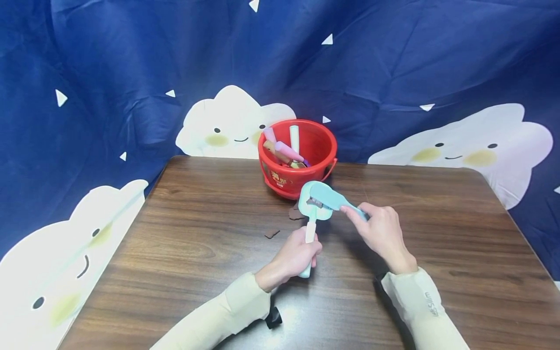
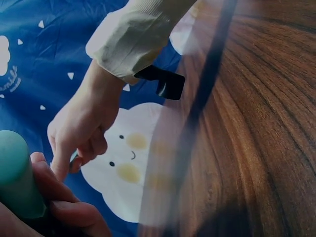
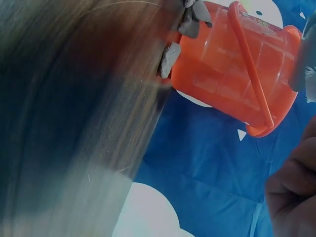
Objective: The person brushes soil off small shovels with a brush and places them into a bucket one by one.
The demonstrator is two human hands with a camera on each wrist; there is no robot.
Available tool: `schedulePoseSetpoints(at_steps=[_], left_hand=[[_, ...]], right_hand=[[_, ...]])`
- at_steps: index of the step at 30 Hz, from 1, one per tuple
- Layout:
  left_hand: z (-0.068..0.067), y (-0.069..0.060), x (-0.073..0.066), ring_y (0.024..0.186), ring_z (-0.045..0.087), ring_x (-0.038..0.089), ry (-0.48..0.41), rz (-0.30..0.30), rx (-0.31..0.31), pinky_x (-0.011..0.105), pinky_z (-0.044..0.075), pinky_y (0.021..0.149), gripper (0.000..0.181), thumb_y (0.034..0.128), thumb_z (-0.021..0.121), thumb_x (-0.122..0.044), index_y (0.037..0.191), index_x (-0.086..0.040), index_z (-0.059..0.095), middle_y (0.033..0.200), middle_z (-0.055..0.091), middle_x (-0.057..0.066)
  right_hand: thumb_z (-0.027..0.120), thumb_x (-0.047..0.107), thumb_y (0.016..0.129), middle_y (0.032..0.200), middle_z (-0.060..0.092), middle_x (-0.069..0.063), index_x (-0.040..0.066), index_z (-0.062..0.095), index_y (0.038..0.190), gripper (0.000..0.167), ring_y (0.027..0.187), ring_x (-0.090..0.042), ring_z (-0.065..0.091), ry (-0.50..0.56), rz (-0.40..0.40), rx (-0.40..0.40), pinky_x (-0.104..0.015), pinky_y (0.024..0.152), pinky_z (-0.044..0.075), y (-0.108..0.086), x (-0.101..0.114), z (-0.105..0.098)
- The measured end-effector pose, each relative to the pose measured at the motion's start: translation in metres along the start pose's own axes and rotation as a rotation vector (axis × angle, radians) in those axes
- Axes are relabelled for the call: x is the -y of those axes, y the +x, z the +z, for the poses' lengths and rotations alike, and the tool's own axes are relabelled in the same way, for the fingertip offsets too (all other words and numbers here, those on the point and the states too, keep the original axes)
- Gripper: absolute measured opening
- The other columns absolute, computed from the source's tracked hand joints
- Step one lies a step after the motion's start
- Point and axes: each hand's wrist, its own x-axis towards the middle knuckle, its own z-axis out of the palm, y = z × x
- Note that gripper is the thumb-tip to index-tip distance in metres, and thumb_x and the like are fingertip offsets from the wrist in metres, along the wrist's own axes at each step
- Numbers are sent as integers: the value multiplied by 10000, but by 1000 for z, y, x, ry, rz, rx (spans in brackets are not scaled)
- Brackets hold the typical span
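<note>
My left hand (image 1: 297,255) grips the white handle of a small light-blue dustpan (image 1: 303,206) above the table. Some dark scraps lie in the pan. A light-blue brush (image 1: 332,196) is pinched in my right hand (image 1: 382,233), its head over the pan and its bristles (image 3: 310,84) partly seen in the right wrist view. The handle's rounded green end (image 2: 15,163) shows in the left wrist view beside my curled left fingers. Brown scraps (image 1: 296,212) lie on the table behind the dustpan, and another brown scrap (image 1: 271,234) lies to its left.
A red bucket (image 1: 280,176) stands at the table's back edge, just beyond the dustpan. It holds several items, among them pink pieces (image 1: 288,151) and a white handle (image 1: 294,138). A blue cloth (image 1: 350,73) with clouds hangs behind the wooden table (image 1: 197,209).
</note>
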Motion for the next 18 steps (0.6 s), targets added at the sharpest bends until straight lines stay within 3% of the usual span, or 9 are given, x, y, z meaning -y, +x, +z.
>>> schedulePoseSetpoints(at_steps=[7, 13, 18], left_hand=[[-1, 1, 0, 465, 483, 143, 5, 14, -19, 254, 379, 539, 50, 816, 524, -43, 859, -43, 498, 511, 469, 10], [-3, 3, 1, 472, 493, 149, 14, 33, -35, 255, 382, 540, 65, 835, 521, -60, 889, -27, 508, 509, 468, 6], [-2, 4, 2, 480, 500, 137, 13, 18, -60, 254, 389, 542, 68, 835, 527, -64, 898, -49, 505, 533, 477, -2]], right_hand=[[770, 269, 793, 459, 297, 81, 154, 513, 543, 376, 448, -93, 287, 58, 55, 15, -237, 432, 219, 2, -2, 1], [767, 250, 806, 449, 310, 46, 171, 494, 512, 409, 448, -56, 274, 140, 96, -34, -203, 426, 187, 9, 0, -7], [780, 277, 786, 448, 325, 77, 194, 557, 554, 332, 449, -60, 313, 97, 56, 38, -206, 430, 233, 10, 3, -16]])
